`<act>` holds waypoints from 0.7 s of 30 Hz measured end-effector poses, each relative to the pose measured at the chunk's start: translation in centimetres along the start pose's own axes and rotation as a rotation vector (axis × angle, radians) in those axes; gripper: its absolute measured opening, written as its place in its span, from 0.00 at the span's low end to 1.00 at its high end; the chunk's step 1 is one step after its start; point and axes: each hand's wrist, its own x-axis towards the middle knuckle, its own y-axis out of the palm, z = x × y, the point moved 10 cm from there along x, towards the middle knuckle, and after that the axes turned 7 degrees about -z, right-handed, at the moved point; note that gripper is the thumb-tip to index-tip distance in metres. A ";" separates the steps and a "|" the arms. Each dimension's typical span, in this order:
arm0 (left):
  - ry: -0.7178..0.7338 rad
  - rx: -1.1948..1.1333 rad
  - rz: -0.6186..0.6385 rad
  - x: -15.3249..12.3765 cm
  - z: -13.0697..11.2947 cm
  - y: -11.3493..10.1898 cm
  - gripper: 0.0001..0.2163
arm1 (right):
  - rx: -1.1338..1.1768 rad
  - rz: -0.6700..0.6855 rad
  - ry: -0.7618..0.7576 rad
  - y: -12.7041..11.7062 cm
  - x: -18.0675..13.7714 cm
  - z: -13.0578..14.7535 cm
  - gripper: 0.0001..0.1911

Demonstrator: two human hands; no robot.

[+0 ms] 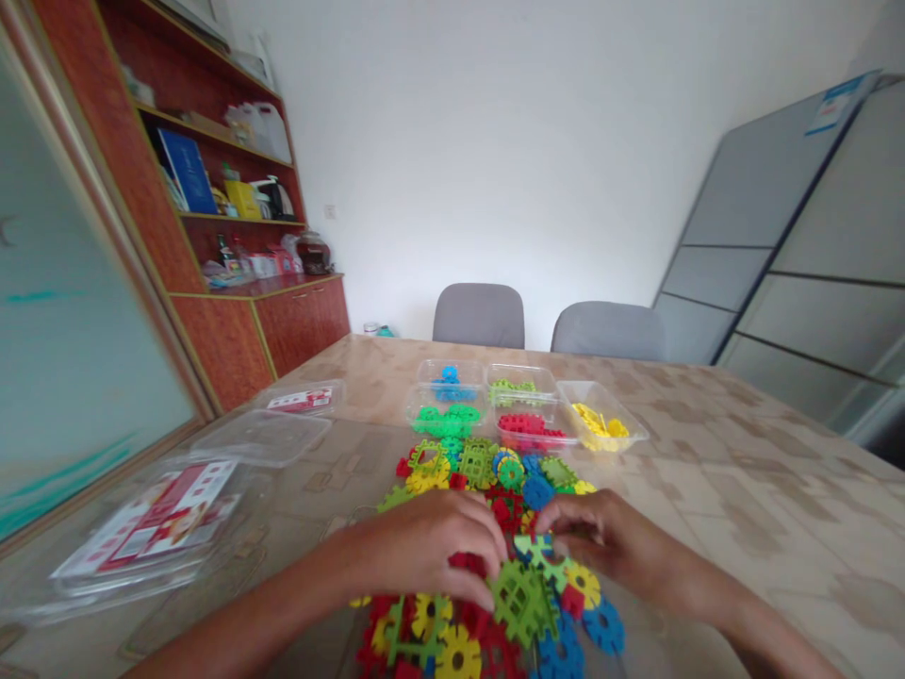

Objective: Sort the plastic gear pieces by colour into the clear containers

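Observation:
A heap of plastic building pieces in red, yellow, green and blue lies before me. My left hand (456,542) is over the heap, its fingers curved and apart above red pieces. A green square lattice piece (523,601) sits just right of its fingertips. My right hand (600,533) is at the heap's right side, with a gap between index finger and thumb. Its thumb tip is beside a light green piece (555,569); whether they touch I cannot tell. Near it lie a yellow flower-shaped disc (584,586) and a blue toothed disc (603,626).
Behind the heap stand clear tubs of sorted pieces: blue (452,394), bright green (447,422), light green (515,392), red (530,432) and yellow (600,426). Clear lids with printed labels (152,519) lie at left. Two grey chairs (479,316) stand beyond the table.

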 end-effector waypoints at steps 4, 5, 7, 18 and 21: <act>-0.174 0.159 -0.111 -1.0 2.8 -4.0 0.05 | 0.031 0.048 0.011 2.0 -0.4 0.3 0.08; -0.204 0.203 -0.149 -1.2 3.5 -4.8 0.06 | -0.021 0.036 0.003 2.2 -0.6 0.4 0.10; -0.255 0.256 -0.210 -1.7 4.7 -5.4 0.06 | -0.113 0.022 -0.001 2.4 -0.8 0.5 0.14; -0.352 0.246 -0.201 -2.0 7.3 0.0 0.15 | -0.250 0.094 0.039 3.7 -1.4 0.3 0.24; -0.369 0.226 -0.208 -2.2 7.5 -0.2 0.19 | -0.229 0.082 0.064 3.8 -1.4 0.0 0.24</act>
